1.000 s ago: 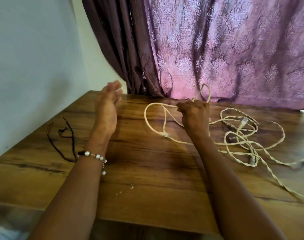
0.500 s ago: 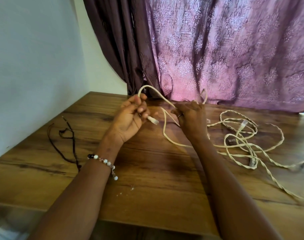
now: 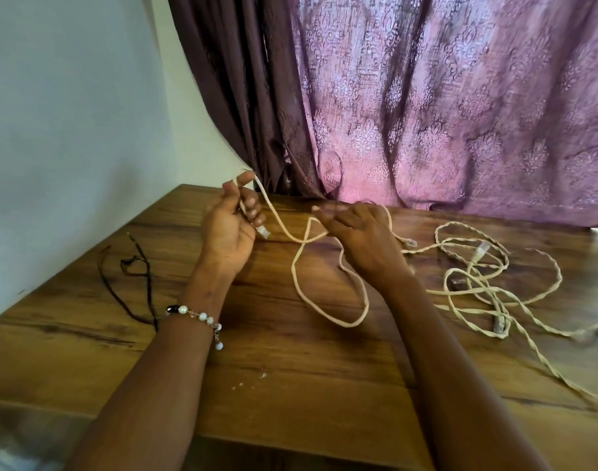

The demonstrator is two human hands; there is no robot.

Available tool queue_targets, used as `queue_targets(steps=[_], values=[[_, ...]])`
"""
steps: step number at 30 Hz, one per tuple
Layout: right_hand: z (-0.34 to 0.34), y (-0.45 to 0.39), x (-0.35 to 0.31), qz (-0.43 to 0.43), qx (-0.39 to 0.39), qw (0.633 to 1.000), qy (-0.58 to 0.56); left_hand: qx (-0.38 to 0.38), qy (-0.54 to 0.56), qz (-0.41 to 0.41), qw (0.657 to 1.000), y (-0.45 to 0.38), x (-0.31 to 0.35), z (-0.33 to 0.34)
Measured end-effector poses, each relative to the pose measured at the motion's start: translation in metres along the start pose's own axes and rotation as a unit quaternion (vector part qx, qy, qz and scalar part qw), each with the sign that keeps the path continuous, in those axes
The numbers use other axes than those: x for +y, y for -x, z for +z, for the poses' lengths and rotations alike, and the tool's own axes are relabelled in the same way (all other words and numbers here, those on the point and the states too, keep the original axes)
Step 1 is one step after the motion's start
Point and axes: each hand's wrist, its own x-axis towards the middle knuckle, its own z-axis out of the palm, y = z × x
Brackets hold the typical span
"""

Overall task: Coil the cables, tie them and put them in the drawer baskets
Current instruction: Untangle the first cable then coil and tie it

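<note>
Your left hand (image 3: 227, 229) is up off the bench (image 3: 290, 385), fingers (image 3: 251, 212) curled round the cream cable (image 3: 328, 300) near its plug end (image 3: 262, 231), so that end acts as the anchor for the coil, I'd say. Right hand (image 3: 362, 232) sits just beside it w/ fingers stretched fwd and fairly straight; cable passes under/through that hand, but can't tell if it's actually pinched there. Between the hands one strand sags, then drops into a big loose loop lying on the bench, which looks like slack being fed for the next turn. Rest of the cables (image 3: 488, 283), incl. twisted cream ones w/ clear plugs, lie tangled on the bench to your right, well apart from the black cord (image 3: 134, 270) at left. No drawer baskets in view. Vs 0.5 s ago: hands have spread apart, left hand has shifted left and higher, right fingers have gone from bunched to extended, and the loop on the bench has narrowed and swung nearer to you.
</note>
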Motion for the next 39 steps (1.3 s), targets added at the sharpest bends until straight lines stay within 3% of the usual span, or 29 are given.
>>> queue_targets(steps=[2,5,14,21,23,27,32,36,37,39], values=[[0.0,-0.006,-0.013,-0.054,-0.003,0.999,0.01,0.006,-0.09,0.002,0.996,0.003,-0.004,0.005],[0.002,-0.011,-0.021,-0.067,0.01,0.998,-0.015,-0.03,-0.226,-0.003,0.974,0.008,-0.011,0.009],[-0.009,-0.007,-0.002,0.085,0.075,0.993,-0.016,-0.165,-0.35,-0.095,0.917,0.019,-0.018,0.017],[-0.007,-0.009,0.0,0.154,0.064,0.966,-0.197,-0.213,-0.215,-0.197,0.933,0.016,-0.012,0.012],[-0.006,-0.009,0.002,0.197,0.068,0.932,-0.297,-0.198,-0.167,-0.182,0.948,0.015,-0.01,0.011],[-0.011,-0.012,-0.01,0.279,0.039,0.8,-0.53,-0.172,-0.076,-0.2,0.962,0.015,-0.013,0.014],[-0.011,-0.018,-0.03,0.388,0.017,0.72,-0.575,-0.152,0.008,-0.207,0.966,0.011,-0.01,0.013],[-0.014,-0.016,-0.031,0.5,-0.073,0.546,-0.668,-0.083,0.012,-0.146,0.986,0.002,0.001,0.004],[-0.016,-0.014,-0.03,0.501,-0.112,0.525,-0.679,-0.061,0.014,-0.126,0.99,0.0,0.004,0.0],[-0.022,-0.011,-0.025,0.469,-0.183,0.526,-0.685,-0.03,0.021,-0.092,0.995,-0.003,0.01,-0.007]])
